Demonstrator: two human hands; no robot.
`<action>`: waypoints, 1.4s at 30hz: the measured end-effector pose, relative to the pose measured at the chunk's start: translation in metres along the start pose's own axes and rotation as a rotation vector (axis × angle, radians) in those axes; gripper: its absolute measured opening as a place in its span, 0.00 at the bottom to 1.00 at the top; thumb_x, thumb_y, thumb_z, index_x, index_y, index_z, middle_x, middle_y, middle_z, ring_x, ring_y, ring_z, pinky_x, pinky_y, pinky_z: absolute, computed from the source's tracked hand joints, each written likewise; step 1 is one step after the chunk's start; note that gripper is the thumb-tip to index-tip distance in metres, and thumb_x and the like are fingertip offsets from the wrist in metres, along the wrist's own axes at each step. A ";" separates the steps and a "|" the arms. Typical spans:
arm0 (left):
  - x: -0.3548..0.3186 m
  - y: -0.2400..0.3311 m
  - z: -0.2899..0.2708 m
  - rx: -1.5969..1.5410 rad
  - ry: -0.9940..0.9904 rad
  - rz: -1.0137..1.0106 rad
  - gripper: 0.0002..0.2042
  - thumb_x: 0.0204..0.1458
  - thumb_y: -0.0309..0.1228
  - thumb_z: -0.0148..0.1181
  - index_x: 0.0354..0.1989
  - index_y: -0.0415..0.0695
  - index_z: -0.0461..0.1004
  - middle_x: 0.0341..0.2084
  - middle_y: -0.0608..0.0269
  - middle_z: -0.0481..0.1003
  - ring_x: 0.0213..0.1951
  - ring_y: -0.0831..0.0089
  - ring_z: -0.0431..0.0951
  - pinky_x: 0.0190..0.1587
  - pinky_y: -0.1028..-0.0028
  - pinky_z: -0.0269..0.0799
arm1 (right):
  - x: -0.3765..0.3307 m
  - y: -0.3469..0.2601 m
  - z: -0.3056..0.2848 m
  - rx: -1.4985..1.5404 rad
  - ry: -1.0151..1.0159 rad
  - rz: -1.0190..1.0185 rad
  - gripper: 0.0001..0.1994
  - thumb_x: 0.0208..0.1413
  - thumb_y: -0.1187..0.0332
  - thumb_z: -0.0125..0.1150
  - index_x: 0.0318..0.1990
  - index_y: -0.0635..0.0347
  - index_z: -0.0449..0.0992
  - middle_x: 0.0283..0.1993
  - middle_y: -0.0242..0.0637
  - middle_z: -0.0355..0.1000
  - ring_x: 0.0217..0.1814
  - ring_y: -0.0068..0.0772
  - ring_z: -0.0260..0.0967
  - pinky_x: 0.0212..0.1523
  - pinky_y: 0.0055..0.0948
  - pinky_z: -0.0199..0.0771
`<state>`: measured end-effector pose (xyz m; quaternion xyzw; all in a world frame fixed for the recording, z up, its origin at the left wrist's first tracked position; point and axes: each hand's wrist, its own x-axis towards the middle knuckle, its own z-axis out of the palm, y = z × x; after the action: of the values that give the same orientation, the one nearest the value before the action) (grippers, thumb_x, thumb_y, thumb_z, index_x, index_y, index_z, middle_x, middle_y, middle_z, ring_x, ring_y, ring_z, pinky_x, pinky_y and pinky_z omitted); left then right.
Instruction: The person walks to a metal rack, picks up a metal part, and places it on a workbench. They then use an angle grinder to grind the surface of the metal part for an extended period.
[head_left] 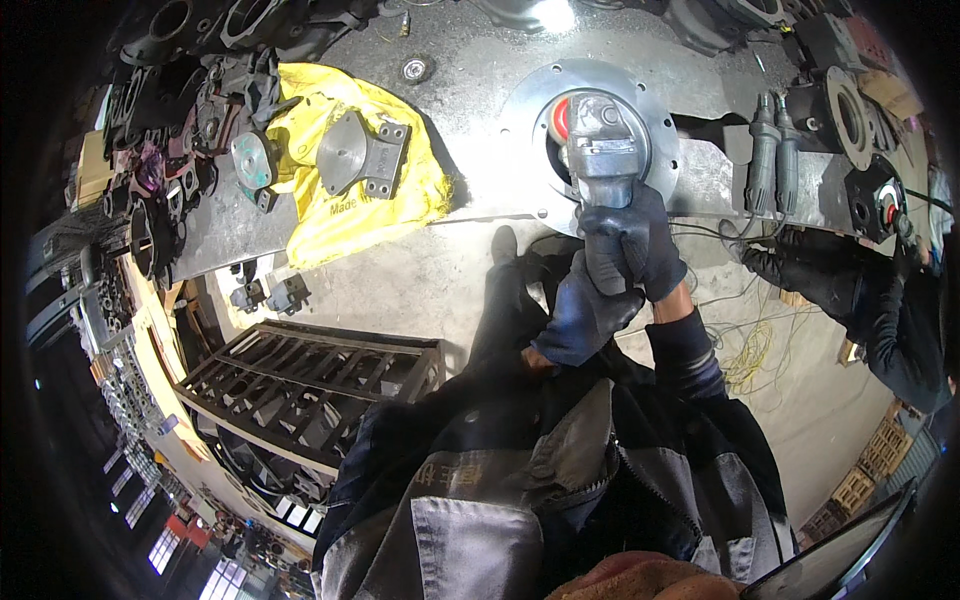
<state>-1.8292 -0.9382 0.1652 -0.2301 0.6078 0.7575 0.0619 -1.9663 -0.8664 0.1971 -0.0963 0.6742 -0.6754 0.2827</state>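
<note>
Both hands wear dark blue gloves and are closed around an angle grinder (603, 150). My right hand (650, 235) wraps the body just behind its grey head. Nearer to me, my left hand (583, 318) grips the rear end of the body. The head lies over the opening of a round, shiny metal flange (520, 125) with bolt holes around its rim. Part of a red disc (558, 118) shows at the left of the grinder head, inside the ring. Where the disc meets the metal is hidden beneath the tool.
Left on the metal bench (475, 75), a yellow sack (425, 190) lies under a grey metal bracket (362, 155). Two more power tools (775, 165) lie to the right, their cords hanging down. A metal rack (310, 375) stands below left. Another person (880, 300) works at the far right.
</note>
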 end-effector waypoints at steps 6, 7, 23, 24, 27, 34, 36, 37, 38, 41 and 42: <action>0.000 0.004 0.005 0.032 0.028 -0.149 0.33 0.42 0.36 0.76 0.54 0.39 0.65 0.41 0.47 0.78 0.45 0.53 0.81 0.48 0.60 0.78 | -0.003 -0.006 0.001 -0.064 -0.009 0.031 0.10 0.49 0.71 0.69 0.39 0.66 0.80 0.34 0.34 0.79 0.34 0.25 0.76 0.37 0.26 0.78; -0.001 0.007 0.003 -0.029 -0.004 -0.170 0.33 0.42 0.35 0.75 0.54 0.39 0.64 0.41 0.47 0.78 0.45 0.52 0.81 0.48 0.59 0.78 | -0.002 -0.007 0.001 -0.087 -0.022 0.005 0.11 0.49 0.71 0.70 0.39 0.66 0.80 0.34 0.34 0.79 0.33 0.25 0.76 0.37 0.26 0.78; -0.005 0.029 0.011 0.086 0.071 -0.143 0.29 0.42 0.32 0.75 0.51 0.39 0.67 0.35 0.54 0.78 0.37 0.63 0.82 0.38 0.63 0.79 | 0.001 0.003 -0.006 -0.075 -0.082 -0.044 0.06 0.55 0.72 0.65 0.36 0.65 0.80 0.33 0.35 0.79 0.34 0.25 0.76 0.38 0.27 0.78; -0.005 0.033 0.008 0.032 0.040 -0.169 0.29 0.41 0.31 0.75 0.51 0.39 0.67 0.35 0.55 0.78 0.35 0.66 0.81 0.37 0.65 0.79 | 0.001 0.005 -0.006 -0.074 -0.080 -0.018 0.06 0.56 0.72 0.65 0.36 0.66 0.80 0.33 0.35 0.79 0.34 0.26 0.76 0.38 0.27 0.78; 0.002 0.043 0.001 -0.123 -0.029 -0.231 0.28 0.41 0.29 0.73 0.51 0.39 0.67 0.34 0.59 0.77 0.31 0.73 0.79 0.33 0.69 0.78 | 0.005 0.011 -0.008 -0.259 -0.087 -0.243 0.06 0.56 0.72 0.65 0.36 0.66 0.81 0.34 0.36 0.79 0.35 0.25 0.76 0.38 0.27 0.77; 0.003 0.043 0.001 -0.053 0.027 -0.162 0.27 0.41 0.24 0.70 0.52 0.39 0.67 0.29 0.63 0.75 0.26 0.75 0.77 0.28 0.72 0.75 | 0.000 0.025 -0.011 -0.239 -0.058 -0.290 0.14 0.57 0.68 0.66 0.45 0.71 0.79 0.38 0.36 0.78 0.38 0.25 0.75 0.39 0.26 0.77; 0.005 0.038 0.001 -0.097 0.008 -0.131 0.28 0.42 0.23 0.69 0.53 0.38 0.66 0.29 0.62 0.75 0.25 0.75 0.76 0.26 0.72 0.74 | 0.002 0.030 -0.010 -0.136 -0.060 -0.248 0.16 0.58 0.67 0.66 0.48 0.72 0.76 0.39 0.37 0.77 0.37 0.25 0.74 0.38 0.25 0.76; 0.006 0.037 -0.003 -0.135 -0.045 -0.169 0.28 0.42 0.23 0.69 0.54 0.38 0.65 0.29 0.61 0.75 0.24 0.75 0.76 0.26 0.73 0.74 | 0.001 0.032 -0.009 0.032 -0.055 -0.195 0.17 0.57 0.68 0.66 0.49 0.72 0.75 0.39 0.36 0.76 0.36 0.24 0.73 0.38 0.25 0.76; 0.006 0.036 -0.004 -0.156 -0.068 -0.178 0.28 0.42 0.22 0.68 0.54 0.38 0.65 0.29 0.61 0.75 0.24 0.75 0.76 0.25 0.73 0.73 | 0.000 0.033 -0.008 0.236 -0.046 -0.017 0.19 0.56 0.69 0.67 0.50 0.72 0.74 0.39 0.36 0.74 0.35 0.24 0.72 0.37 0.25 0.75; 0.003 0.038 -0.003 -0.177 -0.089 -0.138 0.27 0.44 0.21 0.68 0.54 0.37 0.64 0.29 0.60 0.75 0.23 0.75 0.76 0.24 0.73 0.73 | 0.002 0.031 -0.006 0.395 -0.061 0.195 0.20 0.52 0.71 0.70 0.50 0.70 0.72 0.38 0.34 0.71 0.33 0.23 0.69 0.35 0.25 0.73; 0.001 0.038 -0.003 -0.183 -0.088 -0.146 0.27 0.44 0.22 0.69 0.53 0.37 0.64 0.29 0.60 0.75 0.23 0.75 0.76 0.24 0.73 0.73 | 0.004 0.030 -0.005 0.423 -0.040 0.169 0.19 0.50 0.73 0.71 0.48 0.69 0.72 0.37 0.33 0.70 0.33 0.22 0.69 0.34 0.25 0.72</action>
<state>-1.8438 -0.9515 0.1985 -0.2452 0.5143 0.8127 0.1222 -1.9643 -0.8620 0.1673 0.0086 0.5174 -0.7736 0.3658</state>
